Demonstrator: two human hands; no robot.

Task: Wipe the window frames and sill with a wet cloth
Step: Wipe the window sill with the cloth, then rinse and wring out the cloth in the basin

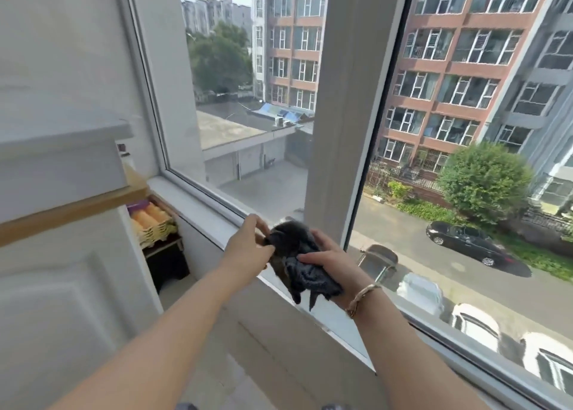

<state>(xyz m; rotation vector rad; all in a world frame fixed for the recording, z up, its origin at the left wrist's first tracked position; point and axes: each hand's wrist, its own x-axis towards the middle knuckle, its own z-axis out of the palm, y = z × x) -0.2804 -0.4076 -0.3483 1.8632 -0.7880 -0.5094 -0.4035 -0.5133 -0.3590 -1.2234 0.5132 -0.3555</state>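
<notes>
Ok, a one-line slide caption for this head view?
Both hands, left hand and right hand, bunch a dark cloth above the white window sill.

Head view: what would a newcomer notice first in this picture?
First, the dark cloth, bunched between both hands above the white window sill: the right hand grips it and the left hand pinches its edge. Then the white frame post straight behind, and the red-brick apartment block outside.

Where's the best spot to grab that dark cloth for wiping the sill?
Probably the bunched middle of the dark cloth, from above, as the right hand does. Its loose corners dangle below, so gripping there would leave no firm pad against the sill.
</notes>
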